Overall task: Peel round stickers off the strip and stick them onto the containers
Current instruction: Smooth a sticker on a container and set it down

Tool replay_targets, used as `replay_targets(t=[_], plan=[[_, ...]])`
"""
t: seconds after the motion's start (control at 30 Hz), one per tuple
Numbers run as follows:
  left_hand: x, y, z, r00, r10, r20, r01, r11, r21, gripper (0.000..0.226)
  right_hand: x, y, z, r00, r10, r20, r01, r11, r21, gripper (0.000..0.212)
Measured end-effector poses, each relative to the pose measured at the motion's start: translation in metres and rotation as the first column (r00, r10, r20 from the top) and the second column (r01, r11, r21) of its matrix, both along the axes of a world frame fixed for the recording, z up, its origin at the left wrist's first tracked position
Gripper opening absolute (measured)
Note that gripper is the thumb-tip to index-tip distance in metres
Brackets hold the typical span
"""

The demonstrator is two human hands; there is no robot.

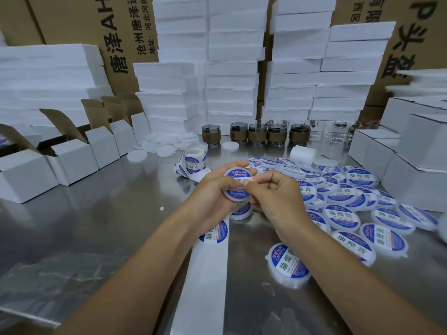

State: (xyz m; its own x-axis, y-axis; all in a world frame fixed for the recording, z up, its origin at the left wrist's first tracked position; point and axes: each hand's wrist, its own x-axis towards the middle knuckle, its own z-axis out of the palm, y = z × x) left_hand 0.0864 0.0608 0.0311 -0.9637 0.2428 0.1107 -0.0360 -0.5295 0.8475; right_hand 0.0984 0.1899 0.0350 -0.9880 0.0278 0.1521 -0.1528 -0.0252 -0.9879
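Observation:
My left hand [212, 192] holds a round white container [237, 189] upright in front of me, its face covered by a blue and white round sticker [238, 174]. My right hand [273, 194] pinches and presses on that sticker with thumb and forefinger. Under my hands runs a white backing strip [205, 274] toward me, with one round sticker [214, 232] on it. The strip leads back to a sticker roll [193, 160]. Another labelled container [240, 211] lies just below my hands.
Several labelled containers [343, 201] lie in a heap on the right of the steel table [108, 213]. Blank white lids [164, 147] sit at the back, with glass jars [256, 132]. Open white cartons [72, 153] stand left, closed ones [411, 165] right. Foam stacks [229, 68] rise behind.

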Motion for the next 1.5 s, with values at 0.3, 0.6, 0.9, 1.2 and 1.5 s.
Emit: replay_targets(t=[0.3, 0.6, 0.9, 1.2, 1.5], plan=[[0.004, 0.003, 0.000, 0.999, -0.012, -0.046, 0.011, 1.000, -0.024, 0.025, -0.001, 0.003, -0.010, 0.878, -0.066, -0.475, 0.319, 0.819, 0.476, 0.021], [0.003, 0.000, 0.000, 0.996, 0.007, -0.083, -0.007, 1.000, -0.008, 0.020, -0.002, 0.006, 0.001, 0.981, -0.021, -0.194, 0.068, 0.968, 0.240, 0.022], [0.002, 0.002, -0.003, 0.993, 0.010, -0.117, -0.028, 0.989, -0.148, 0.024, -0.003, 0.006, 0.003, 0.979, -0.075, -0.191, 0.108, 0.980, 0.169, 0.019], [0.001, 0.000, -0.005, 0.983, 0.120, -0.137, -0.143, 0.974, -0.178, 0.016, -0.004, 0.006, 0.000, 0.973, -0.007, -0.230, 0.053, 0.980, 0.191, 0.015], [0.003, 0.004, -0.007, 0.976, 0.096, -0.194, -0.140, 0.964, -0.227, 0.024, -0.003, 0.006, 0.003, 0.976, -0.103, -0.190, 0.119, 0.990, 0.077, 0.008]])
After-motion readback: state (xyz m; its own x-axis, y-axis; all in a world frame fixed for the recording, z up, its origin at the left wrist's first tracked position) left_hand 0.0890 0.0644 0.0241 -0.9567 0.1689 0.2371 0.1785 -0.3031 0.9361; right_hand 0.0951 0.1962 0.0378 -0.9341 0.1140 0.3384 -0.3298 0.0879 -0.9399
